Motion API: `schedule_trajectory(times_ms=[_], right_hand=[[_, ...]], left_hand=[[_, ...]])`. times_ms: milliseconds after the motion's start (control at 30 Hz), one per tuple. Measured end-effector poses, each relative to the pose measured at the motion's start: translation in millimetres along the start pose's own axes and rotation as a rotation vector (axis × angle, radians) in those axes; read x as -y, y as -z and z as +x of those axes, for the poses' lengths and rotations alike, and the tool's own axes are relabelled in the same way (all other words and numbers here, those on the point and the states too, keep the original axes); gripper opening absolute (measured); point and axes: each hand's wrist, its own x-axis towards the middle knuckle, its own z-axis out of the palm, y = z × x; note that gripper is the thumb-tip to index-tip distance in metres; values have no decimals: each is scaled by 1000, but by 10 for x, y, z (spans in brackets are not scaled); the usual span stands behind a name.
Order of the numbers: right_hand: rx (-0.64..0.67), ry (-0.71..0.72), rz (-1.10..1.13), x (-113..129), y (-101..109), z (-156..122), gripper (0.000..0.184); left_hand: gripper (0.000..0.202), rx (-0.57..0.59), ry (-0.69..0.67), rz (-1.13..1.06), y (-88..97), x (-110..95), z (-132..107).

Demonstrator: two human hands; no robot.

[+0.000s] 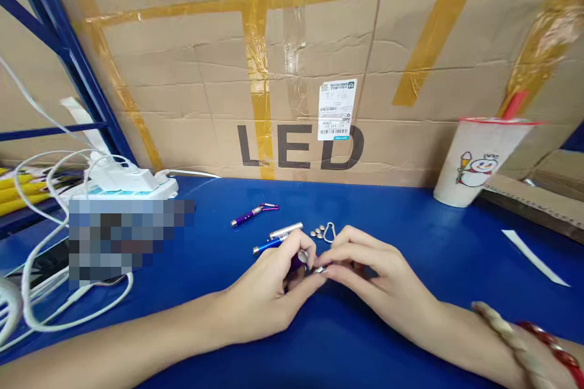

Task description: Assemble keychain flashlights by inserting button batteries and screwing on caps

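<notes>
The left hand (267, 292) curls its fingers round a dark purple metal tube (298, 260), silver end up, probably to steady it. The fingertips of the right hand (381, 273) close against the left thumb on a small silver piece (319, 270), mostly hidden; a pinch that fine seems suited to so small a part.

From the joined hands, silver button cells (318, 232) lie at twelve o'clock on the blue surface (314, 352), a silver carabiner clip (330, 232) just beside them, perhaps grouped there for easy reach. A bare silver tube (286, 231) and a blue tube (266, 247) lie near ten to eleven; a purple penlight with clip (246, 217) is farther out at ten.

At twelve, beyond, a cardboard box (182, 85) reads "LED"; its barcoded shipping label (336, 103) is too small to read. The cup (479, 164) at two shows a crowned snowman, no legible brand.
</notes>
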Motion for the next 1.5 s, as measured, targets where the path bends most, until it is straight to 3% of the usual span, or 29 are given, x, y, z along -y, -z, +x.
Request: schedule_trajectory(times_ms=[300, 500, 767, 1100, 1500], right_hand=[[22, -81, -13, 27, 11, 49, 28], [30, -153, -10, 48, 3, 51, 30], [53, -132, -12, 28, -19, 40, 25], [86, -199, 66, 13, -13, 58, 25], [109, -243, 128, -22, -13, 60, 25]], left_hand=[[14, 30, 14, 74, 19, -39, -26], [15, -17, 2, 86, 18, -25, -45], [11, 2, 40, 169, 12, -83, -64], [17, 36, -68, 103, -42, 238, 4], [21, -95, -2, -21, -39, 77, -67]])
